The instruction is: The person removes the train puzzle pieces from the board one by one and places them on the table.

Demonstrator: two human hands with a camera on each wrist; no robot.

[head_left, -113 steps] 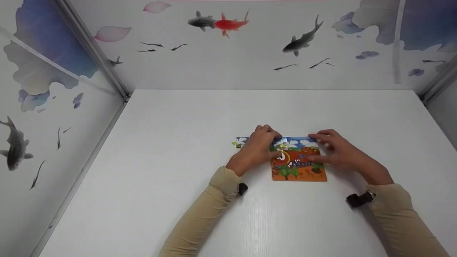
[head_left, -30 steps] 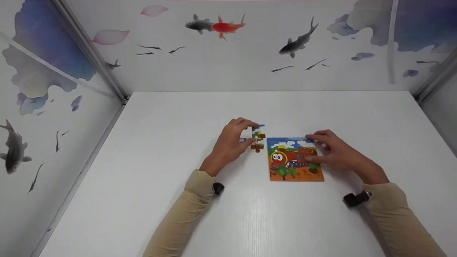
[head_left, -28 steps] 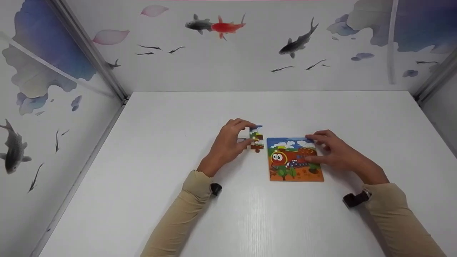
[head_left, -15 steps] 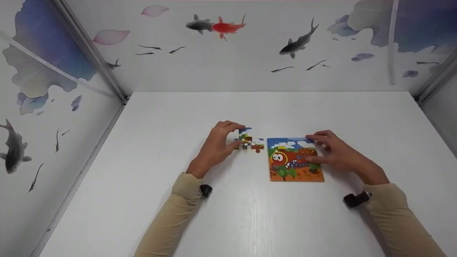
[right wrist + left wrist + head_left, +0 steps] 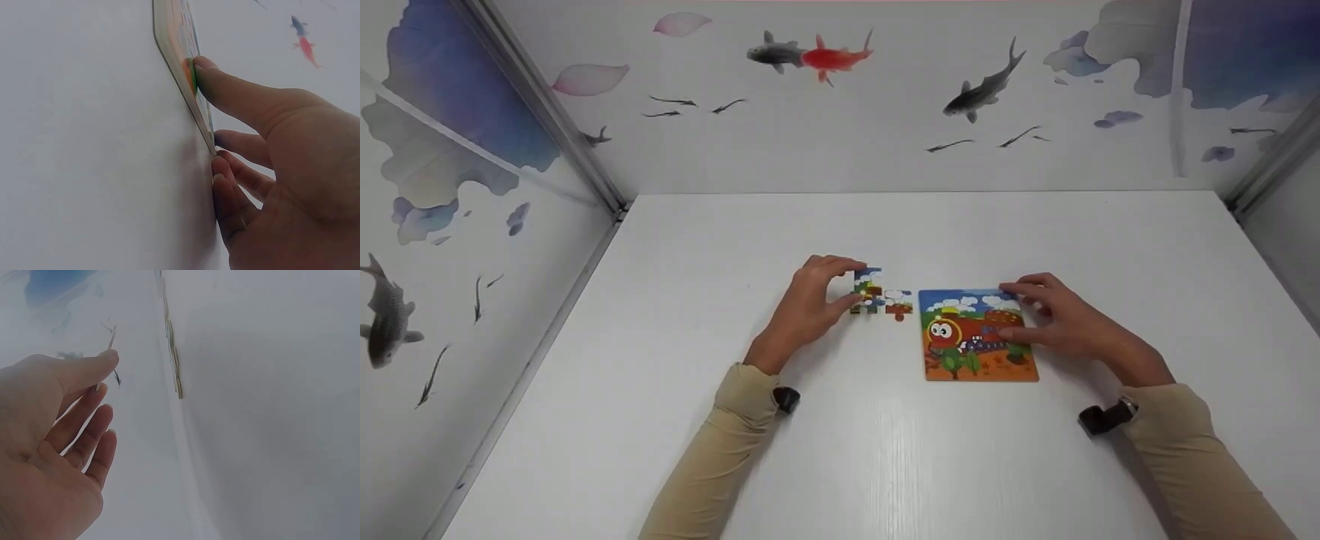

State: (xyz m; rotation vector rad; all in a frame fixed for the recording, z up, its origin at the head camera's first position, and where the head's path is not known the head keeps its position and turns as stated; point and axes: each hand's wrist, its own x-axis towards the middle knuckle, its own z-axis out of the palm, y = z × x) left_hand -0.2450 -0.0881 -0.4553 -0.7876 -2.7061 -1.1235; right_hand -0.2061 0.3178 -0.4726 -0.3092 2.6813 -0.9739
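Observation:
My left hand (image 5: 804,307) pinches a jigsaw puzzle piece (image 5: 868,279) printed with blue sky, white cloud and some green. In the left wrist view that puzzle piece (image 5: 112,337) shows as a thin edge between thumb and index finger, raised above the table; the other fingers are loosely bent. A puzzle board (image 5: 979,345) with a red cartoon train lies flat to the right. My right hand (image 5: 1061,319) holds its right side, thumb on the picture and fingers at the edge. The right wrist view shows this grip along the board's (image 5: 174,62) pale rim.
Between my left hand and the board lies a loose piece (image 5: 898,302) with a knob facing me. More pieces lie partly hidden under the held one; their edges (image 5: 173,354) line up on the white table (image 5: 840,450). Printed walls stand behind and at left.
My left hand has moved left from over the board, carrying the piece away from it and, in the last second, past the loose piece. The right hand stays on the board.

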